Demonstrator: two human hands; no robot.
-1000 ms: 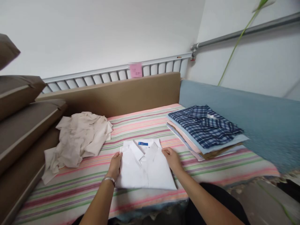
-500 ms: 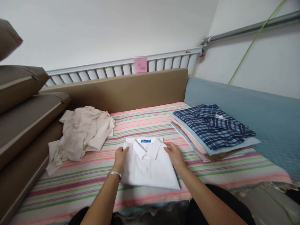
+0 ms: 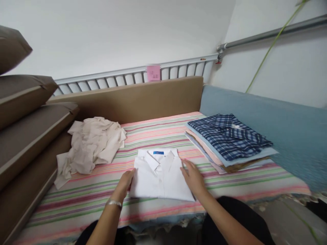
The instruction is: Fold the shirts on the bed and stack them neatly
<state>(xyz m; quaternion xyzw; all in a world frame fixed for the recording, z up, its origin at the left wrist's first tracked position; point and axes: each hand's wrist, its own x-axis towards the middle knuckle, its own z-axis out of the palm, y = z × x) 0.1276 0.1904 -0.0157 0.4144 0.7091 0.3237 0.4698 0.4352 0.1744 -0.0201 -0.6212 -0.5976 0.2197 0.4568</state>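
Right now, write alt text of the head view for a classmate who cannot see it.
Two bare hands, left and right, rest at the sides of a folded white shirt on a striped cover. A crumpled cream cloth lies left; a folded stack topped by a plaid shirt lies right.

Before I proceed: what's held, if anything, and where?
Left hand and right hand are at the side edges of the folded white shirt; whether either grips it cannot be told.
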